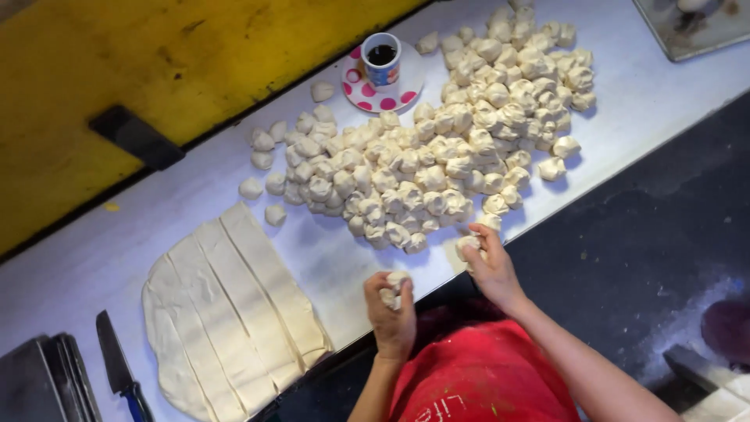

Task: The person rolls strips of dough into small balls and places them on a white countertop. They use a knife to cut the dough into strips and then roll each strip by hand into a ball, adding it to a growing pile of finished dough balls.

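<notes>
A big heap of knotted dough pieces (453, 141) already covers the far middle of the white table (641, 101), so most of the shaping looks done. Near left, a flat dough sheet (226, 312) cut into long strips lies unused beside a knife (117, 363). The left hand (391, 309) has its fingers curled tight around one small dough piece (394, 283) at the near edge. The right hand (491, 266) pinches another dough lump (469, 244) by the heap.
</notes>
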